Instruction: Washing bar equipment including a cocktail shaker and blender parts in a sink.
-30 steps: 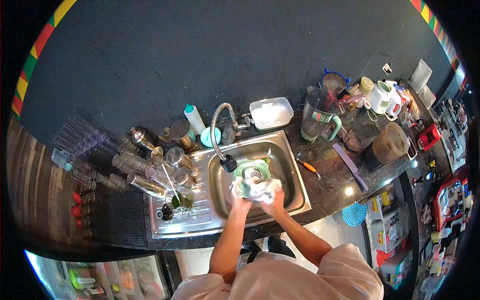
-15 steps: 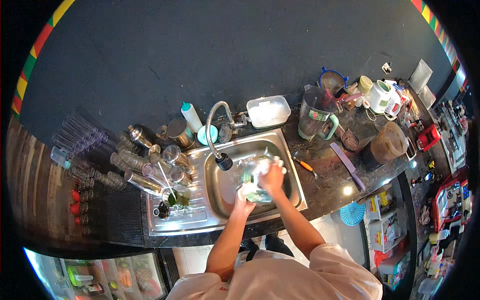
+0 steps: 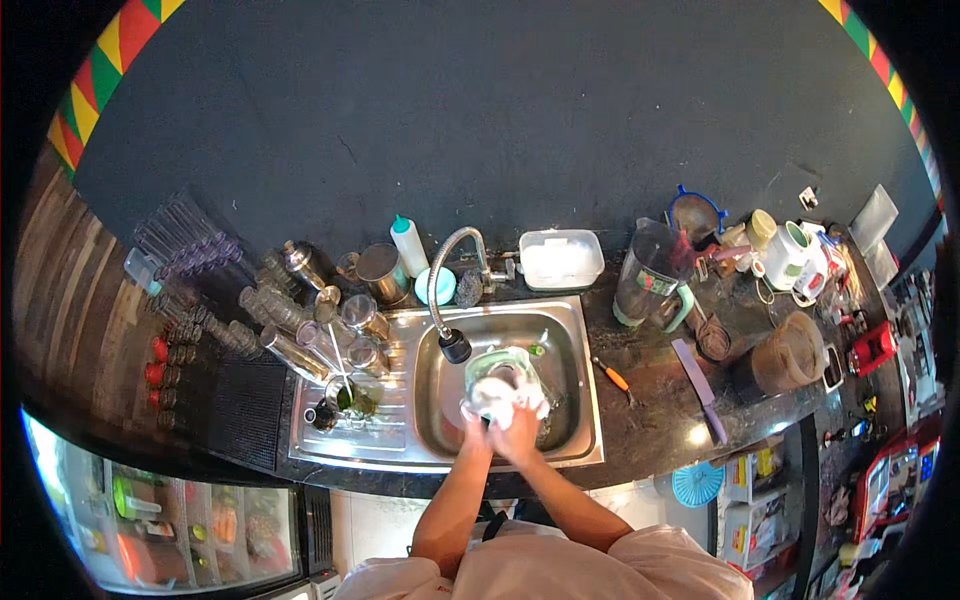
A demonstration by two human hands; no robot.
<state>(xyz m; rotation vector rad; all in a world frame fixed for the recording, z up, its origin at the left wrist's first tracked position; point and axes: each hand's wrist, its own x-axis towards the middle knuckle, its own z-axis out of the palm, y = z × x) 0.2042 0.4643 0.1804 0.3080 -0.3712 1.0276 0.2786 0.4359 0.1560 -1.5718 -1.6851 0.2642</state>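
Two hands are at one green-tinted vessel [image 3: 507, 357] within the steel sink [image 3: 440, 405]; we cannot tell whether it touches the bottom. Our left hand [image 3: 477, 433] appears to grasp its near edge, while our right hand [image 3: 518, 436] lies against the white suds [image 3: 492, 398], its fingers too blurred for us to read. We judge the vessel light and fairly stiff, slippery under lather, best gripped at the rim. Around it we count one black spray head [image 3: 456, 347], one green scrap [image 3: 537, 350], one orange-handled tool [image 3: 613, 377], one purple knife [image 3: 697, 383], one teal-capped bottle [image 3: 408, 248] and one white tub [image 3: 560, 262].
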